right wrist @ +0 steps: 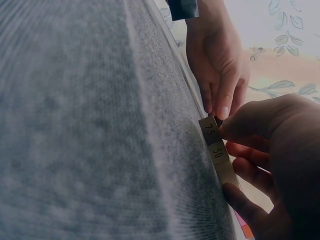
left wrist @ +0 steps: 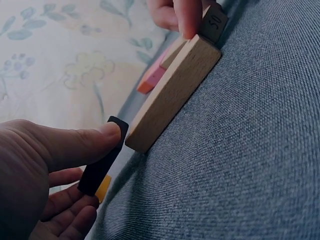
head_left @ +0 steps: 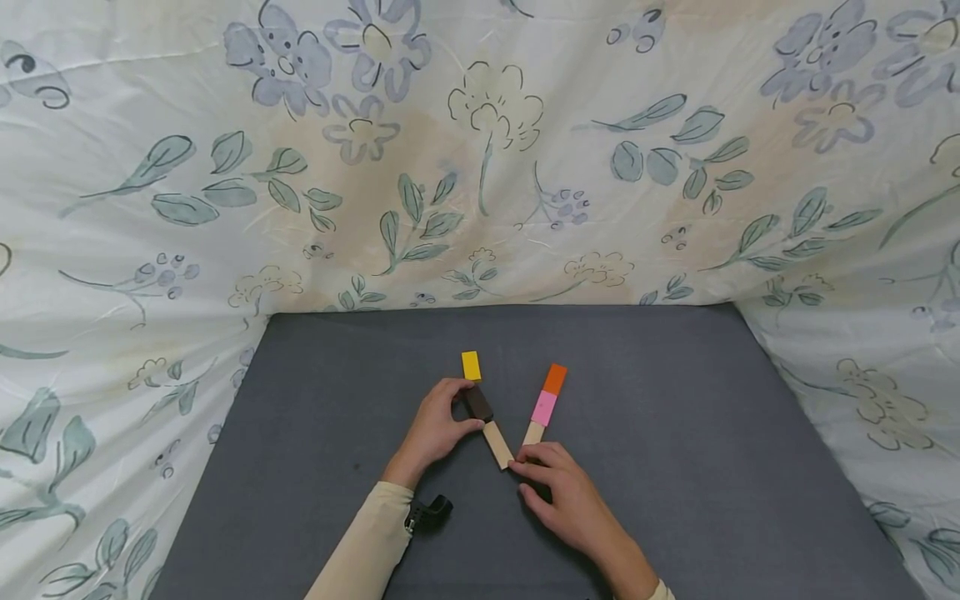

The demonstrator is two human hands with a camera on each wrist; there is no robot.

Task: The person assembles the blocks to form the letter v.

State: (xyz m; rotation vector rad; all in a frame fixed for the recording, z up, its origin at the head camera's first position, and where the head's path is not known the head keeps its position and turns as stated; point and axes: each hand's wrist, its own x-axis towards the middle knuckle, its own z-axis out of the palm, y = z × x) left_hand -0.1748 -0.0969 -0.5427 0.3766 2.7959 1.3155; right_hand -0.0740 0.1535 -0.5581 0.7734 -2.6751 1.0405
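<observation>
In the head view my left hand [head_left: 431, 429] pinches a dark brown block [head_left: 477, 403] between thumb and fingers. In the left wrist view this dark block [left wrist: 103, 157] is tilted, close to one end of a plain wooden block [left wrist: 175, 92]. Fingertips of my right hand [head_left: 566, 500] touch the near ends of two plain wooden blocks, the left one [head_left: 497, 446] and the right one [head_left: 533, 432]. Those two meet in a V. Block ends marked 75 [right wrist: 209, 130] and 50 [right wrist: 218, 152] show in the right wrist view.
A yellow block [head_left: 470, 365] lies beyond the dark one. Past the right wooden block a pink block [head_left: 543, 408] and an orange block [head_left: 555, 379] continue the line. Grey cloth [head_left: 337, 392] covers the table; floral fabric [head_left: 480, 167] hangs behind and at both sides.
</observation>
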